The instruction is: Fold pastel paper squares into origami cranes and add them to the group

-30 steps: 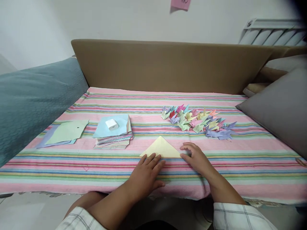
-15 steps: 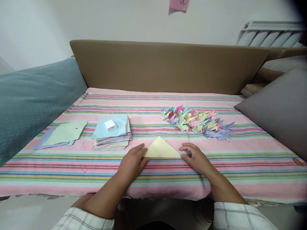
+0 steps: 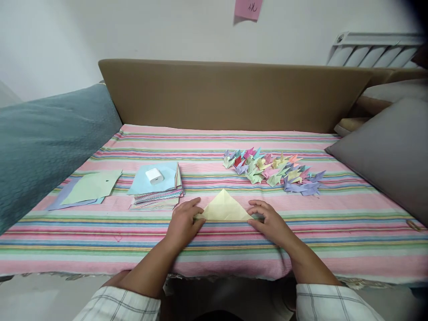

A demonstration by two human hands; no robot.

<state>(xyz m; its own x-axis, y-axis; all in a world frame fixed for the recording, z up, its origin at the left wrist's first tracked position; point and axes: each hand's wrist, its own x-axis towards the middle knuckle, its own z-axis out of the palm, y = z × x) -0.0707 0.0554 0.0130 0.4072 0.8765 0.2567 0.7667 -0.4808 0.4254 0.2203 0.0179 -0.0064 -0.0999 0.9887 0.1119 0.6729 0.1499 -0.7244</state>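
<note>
A pale yellow sheet of origami paper [image 3: 224, 207], folded into a triangle, lies on the striped cloth with its peak pointing away from me. At its left corner my left hand [image 3: 185, 219] pinches the paper between thumb and fingers. My right hand [image 3: 267, 220] grips the opposite corner in the same way. Faint crease lines show on the triangle. Beyond my right hand sits a cluster of folded paper cranes [image 3: 274, 169] in many colours. Left of the triangle is a stack of square coloured paper [image 3: 157, 196], with a white charger plug [image 3: 154, 176] on top.
Loose green and purple sheets [image 3: 90, 188] lie at the far left, near a teal cushion [image 3: 50, 142]. Grey pillows [image 3: 394, 147] lean at the right. A brown sofa backrest [image 3: 227, 96] stands behind the striped cloth [image 3: 214, 258]. A small ring-shaped object [image 3: 413, 225] rests at the right edge.
The right hand has closed onto the triangle's right corner, and the left thumb and fingers have drawn together at the left corner. Creases now show on the paper. The view has shifted slightly.
</note>
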